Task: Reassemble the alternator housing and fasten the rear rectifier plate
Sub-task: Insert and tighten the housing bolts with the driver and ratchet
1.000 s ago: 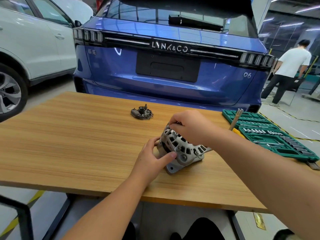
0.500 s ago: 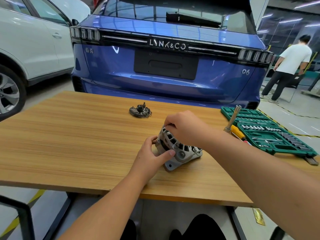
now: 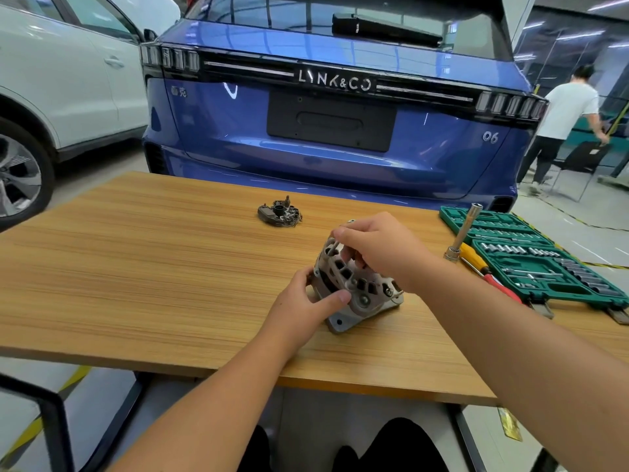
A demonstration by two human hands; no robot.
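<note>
A grey cast alternator housing [image 3: 360, 291] with vent slots rests tilted on the wooden table [image 3: 136, 267], right of centre. My left hand [image 3: 303, 301] grips its left side, thumb across the face. My right hand [image 3: 377, 247] is on top of the housing with curled fingers pinching something small at its upper rim; what it pinches is hidden. The dark rectifier plate [image 3: 279, 212] lies apart, farther back on the table.
A green socket set case [image 3: 531, 257] lies open at the table's right edge. A socket driver with a yellow-red handle [image 3: 476, 260] leans beside it. A blue car stands just behind the table, a white car at left. A person stands at far right.
My right hand has shifted a little on top of the housing, and the housing has tilted slightly. The left hand keeps its grip.
</note>
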